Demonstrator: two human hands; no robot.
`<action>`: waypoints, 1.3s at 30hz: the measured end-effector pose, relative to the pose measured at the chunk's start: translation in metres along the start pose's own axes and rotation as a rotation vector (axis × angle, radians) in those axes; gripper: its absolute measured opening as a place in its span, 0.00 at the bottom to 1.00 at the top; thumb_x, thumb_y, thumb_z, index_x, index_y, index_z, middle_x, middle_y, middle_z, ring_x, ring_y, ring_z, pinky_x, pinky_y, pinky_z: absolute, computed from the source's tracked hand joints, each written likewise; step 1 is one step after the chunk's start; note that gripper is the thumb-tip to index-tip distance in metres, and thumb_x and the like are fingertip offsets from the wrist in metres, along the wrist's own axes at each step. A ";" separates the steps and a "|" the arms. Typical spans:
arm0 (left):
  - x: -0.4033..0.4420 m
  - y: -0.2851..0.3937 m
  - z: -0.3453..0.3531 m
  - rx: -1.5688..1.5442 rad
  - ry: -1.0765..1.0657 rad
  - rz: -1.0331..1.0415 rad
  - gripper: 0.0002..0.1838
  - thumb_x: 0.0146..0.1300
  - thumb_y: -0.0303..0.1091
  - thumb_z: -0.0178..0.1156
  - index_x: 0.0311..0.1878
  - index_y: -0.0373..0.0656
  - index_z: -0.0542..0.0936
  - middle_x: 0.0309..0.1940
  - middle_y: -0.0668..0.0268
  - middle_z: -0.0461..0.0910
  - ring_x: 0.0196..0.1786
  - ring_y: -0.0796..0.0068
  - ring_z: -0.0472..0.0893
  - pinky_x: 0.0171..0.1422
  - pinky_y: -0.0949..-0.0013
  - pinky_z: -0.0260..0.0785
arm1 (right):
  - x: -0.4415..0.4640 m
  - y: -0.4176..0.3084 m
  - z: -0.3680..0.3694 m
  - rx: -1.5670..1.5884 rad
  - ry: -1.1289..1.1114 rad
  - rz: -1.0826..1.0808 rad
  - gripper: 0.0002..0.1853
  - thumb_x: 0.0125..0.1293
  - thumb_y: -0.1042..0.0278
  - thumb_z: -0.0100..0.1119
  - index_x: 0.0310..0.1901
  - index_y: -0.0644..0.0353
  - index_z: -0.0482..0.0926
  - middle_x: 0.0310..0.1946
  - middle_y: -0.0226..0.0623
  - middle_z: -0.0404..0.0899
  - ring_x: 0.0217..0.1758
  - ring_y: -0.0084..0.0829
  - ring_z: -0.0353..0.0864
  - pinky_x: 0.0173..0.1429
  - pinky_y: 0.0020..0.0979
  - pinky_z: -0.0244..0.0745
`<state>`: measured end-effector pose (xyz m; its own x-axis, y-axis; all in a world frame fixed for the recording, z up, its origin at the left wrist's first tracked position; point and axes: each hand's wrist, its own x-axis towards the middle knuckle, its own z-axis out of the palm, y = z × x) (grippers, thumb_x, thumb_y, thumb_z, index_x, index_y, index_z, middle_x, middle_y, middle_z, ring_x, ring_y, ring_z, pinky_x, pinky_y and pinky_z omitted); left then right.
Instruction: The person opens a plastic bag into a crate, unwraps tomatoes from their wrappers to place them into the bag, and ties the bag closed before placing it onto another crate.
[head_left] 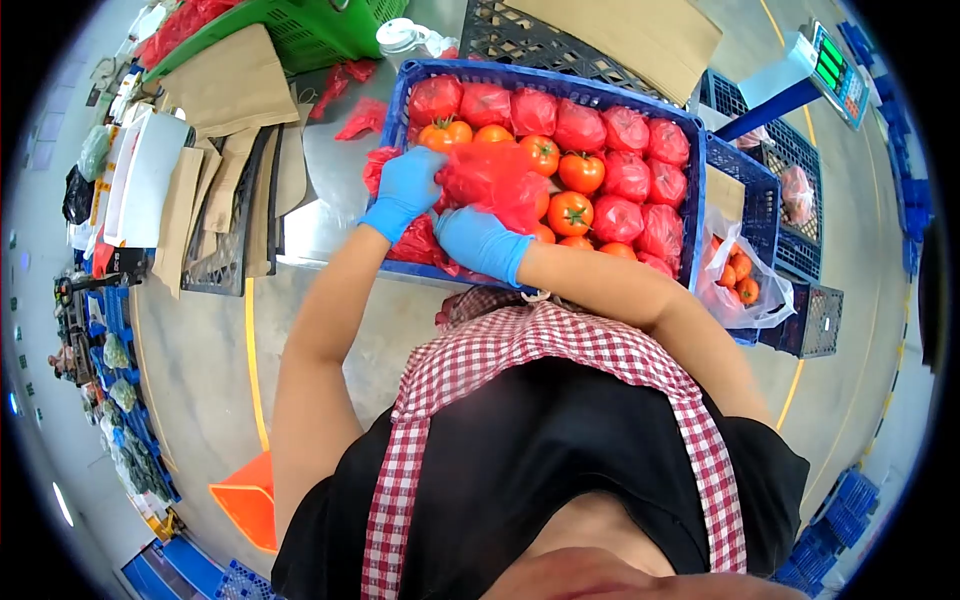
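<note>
Pinching the red bag [487, 176] with the left hand [405, 188]; can't tell if the right hand [484, 245] is gripping or just pressing. Held low over loose tomatoes [582, 172] in the blue crate [694, 235], so might tear if yanked or snagged on a stem.

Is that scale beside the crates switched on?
On: the scale's display is lit, with rows glowing green.

Smooth grey concrete floor [200, 375], marked with yellow lines [254, 370], spreads around a shiny metal tabletop [335, 160]. Stacked blue crates [850, 505] stand at the view's lower right. Along the left runs a pale surface, wall or ceiling, where a narrow white light [62, 503] glows
</note>
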<state>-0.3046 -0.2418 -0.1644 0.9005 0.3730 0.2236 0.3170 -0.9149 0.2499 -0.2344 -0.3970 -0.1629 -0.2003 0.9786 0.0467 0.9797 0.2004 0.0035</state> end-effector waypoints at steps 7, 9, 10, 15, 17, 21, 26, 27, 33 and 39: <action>0.008 0.001 -0.056 -0.623 0.158 -0.288 0.21 0.53 0.29 0.56 0.52 0.34 0.73 0.42 0.48 0.78 0.46 0.56 0.79 0.52 0.64 0.70 | -0.012 0.008 0.017 0.111 0.110 0.144 0.06 0.49 0.70 0.54 0.25 0.62 0.78 0.24 0.42 0.78 0.25 0.38 0.80 0.25 0.37 0.71; -0.004 0.012 -0.089 -0.377 -0.069 -0.182 0.29 0.53 0.36 0.60 0.58 0.35 0.69 0.44 0.47 0.77 0.48 0.54 0.77 0.54 0.63 0.68 | -0.015 0.022 0.000 0.324 0.028 0.086 0.07 0.50 0.69 0.54 0.28 0.60 0.78 0.26 0.48 0.78 0.29 0.44 0.80 0.29 0.41 0.73; -0.014 0.016 -0.092 -0.310 -0.130 -0.168 0.31 0.51 0.40 0.63 0.57 0.35 0.69 0.44 0.47 0.77 0.47 0.53 0.78 0.53 0.63 0.69 | -0.017 0.027 -0.003 0.369 0.010 0.043 0.07 0.51 0.68 0.54 0.29 0.60 0.78 0.27 0.49 0.78 0.30 0.46 0.80 0.32 0.42 0.73; -0.062 0.032 -0.083 -0.136 -0.035 -0.059 0.44 0.35 0.58 0.71 0.54 0.38 0.73 0.39 0.49 0.78 0.42 0.53 0.78 0.47 0.60 0.70 | -0.028 0.030 -0.004 0.710 0.146 0.222 0.10 0.57 0.65 0.52 0.37 0.59 0.76 0.32 0.49 0.79 0.35 0.49 0.79 0.38 0.42 0.73; -0.064 0.025 -0.085 -0.031 -0.322 -0.020 0.45 0.32 0.59 0.72 0.53 0.39 0.74 0.38 0.50 0.78 0.43 0.53 0.78 0.49 0.59 0.70 | -0.030 0.040 0.009 0.977 0.305 0.215 0.13 0.57 0.64 0.57 0.41 0.61 0.75 0.37 0.51 0.77 0.40 0.48 0.77 0.44 0.38 0.73; -0.044 0.011 -0.088 -0.476 -0.431 -0.119 0.38 0.38 0.52 0.73 0.52 0.39 0.75 0.42 0.55 0.80 0.47 0.60 0.79 0.54 0.62 0.70 | -0.029 0.070 -0.028 1.409 0.475 0.267 0.15 0.55 0.77 0.56 0.46 0.61 0.76 0.45 0.33 0.74 0.47 0.26 0.73 0.53 0.27 0.69; -0.016 0.006 -0.076 -1.141 -0.088 -0.291 0.29 0.53 0.34 0.66 0.58 0.36 0.70 0.53 0.62 0.75 0.54 0.70 0.75 0.57 0.66 0.69 | -0.011 0.075 -0.086 1.766 0.604 0.507 0.12 0.60 0.78 0.50 0.46 0.62 0.76 0.38 0.30 0.76 0.44 0.18 0.73 0.52 0.22 0.69; -0.004 0.009 -0.055 -1.340 0.008 -0.319 0.27 0.55 0.28 0.62 0.59 0.36 0.68 0.55 0.62 0.73 0.54 0.69 0.75 0.57 0.66 0.70 | -0.001 0.069 -0.086 1.864 0.702 0.471 0.11 0.61 0.77 0.50 0.45 0.63 0.76 0.38 0.30 0.76 0.44 0.19 0.73 0.52 0.22 0.69; 0.021 0.064 -0.059 -2.083 0.183 -0.314 0.27 0.57 0.30 0.60 0.60 0.38 0.67 0.57 0.60 0.70 0.57 0.67 0.73 0.60 0.66 0.69 | 0.042 0.069 -0.079 1.412 0.972 0.204 0.08 0.64 0.74 0.49 0.43 0.63 0.74 0.42 0.31 0.74 0.46 0.23 0.72 0.51 0.26 0.70; 0.028 0.073 -0.098 -1.898 0.178 -0.596 0.17 0.58 0.29 0.57 0.51 0.37 0.74 0.45 0.63 0.78 0.45 0.72 0.79 0.51 0.69 0.73 | 0.048 0.075 -0.097 1.433 0.839 0.177 0.18 0.62 0.70 0.54 0.54 0.59 0.67 0.52 0.34 0.69 0.54 0.27 0.69 0.57 0.30 0.67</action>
<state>-0.2856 -0.2827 -0.0478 0.7481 0.6307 -0.2063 -0.2595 0.5642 0.7838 -0.1699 -0.3396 -0.0635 0.4273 0.7927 0.4349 0.0958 0.4386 -0.8936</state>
